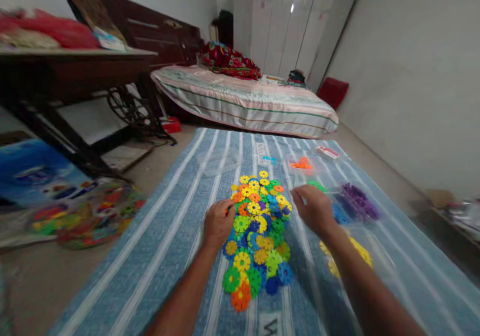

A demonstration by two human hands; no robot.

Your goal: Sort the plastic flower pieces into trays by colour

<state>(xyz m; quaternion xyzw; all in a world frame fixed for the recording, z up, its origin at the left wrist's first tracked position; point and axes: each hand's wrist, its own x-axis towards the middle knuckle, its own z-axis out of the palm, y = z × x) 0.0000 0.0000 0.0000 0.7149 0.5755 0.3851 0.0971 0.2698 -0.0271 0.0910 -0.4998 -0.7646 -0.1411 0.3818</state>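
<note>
A long heap of flower-shaped plastic discs (253, 207), yellow, orange, green and blue, lies along the middle of a striped blue cloth (165, 226). At the heap's left edge is my left hand (219, 222), fingers curled together; a bit of orange and dark colour shows by the fingertips, too small to name. To the right of the heap my right hand (312, 206) is closed and held over the cloth, its fingers partly hidden. Green discs (318, 185) lie just beyond it. Under my right forearm, yellow discs (360, 253) show in a clear tray.
Purple discs (358, 202) and blue discs (339, 213) sit in clear containers at right. Farther back are orange discs (302, 163), light-blue discs (269, 160), a clear tray (219, 162) and a small card (327, 152). A bed (247, 103) stands beyond, a sewing-machine table (75, 58) at left.
</note>
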